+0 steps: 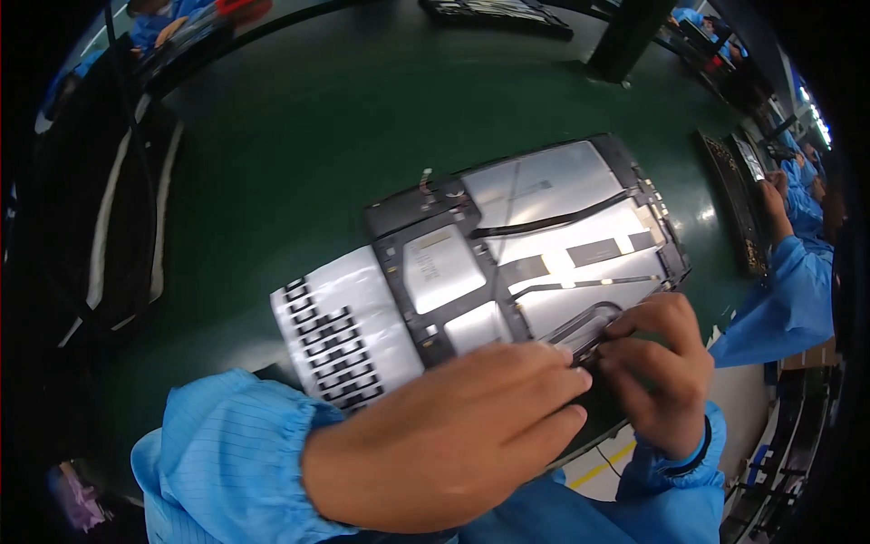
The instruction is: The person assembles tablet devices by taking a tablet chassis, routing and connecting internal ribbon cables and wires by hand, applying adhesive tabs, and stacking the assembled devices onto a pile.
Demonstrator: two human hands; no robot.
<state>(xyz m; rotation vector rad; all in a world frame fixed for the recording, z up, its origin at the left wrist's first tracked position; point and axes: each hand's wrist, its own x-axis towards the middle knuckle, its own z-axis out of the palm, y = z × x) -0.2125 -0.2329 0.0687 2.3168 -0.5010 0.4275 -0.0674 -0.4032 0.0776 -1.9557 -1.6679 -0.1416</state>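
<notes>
An opened tablet lies slanted on the green table, its inner side up, with silver panels and black ribbon cables. Under its left end rests a white sheet bearing rows of small black pieces. My left hand reaches across the tablet's near edge, fingers bent and pressed together; its thumb is hidden. Close beside it, my right hand pinches at the near right edge, by a looped thin strip. What sits between the fingertips of either hand is too small or covered to make out.
The green table spreads around the tablet. A black case with pale edging stands at the left. At the far side are a dark tray and a black post. To the right, a co-worker's blue sleeve reaches beside a long dark tray.
</notes>
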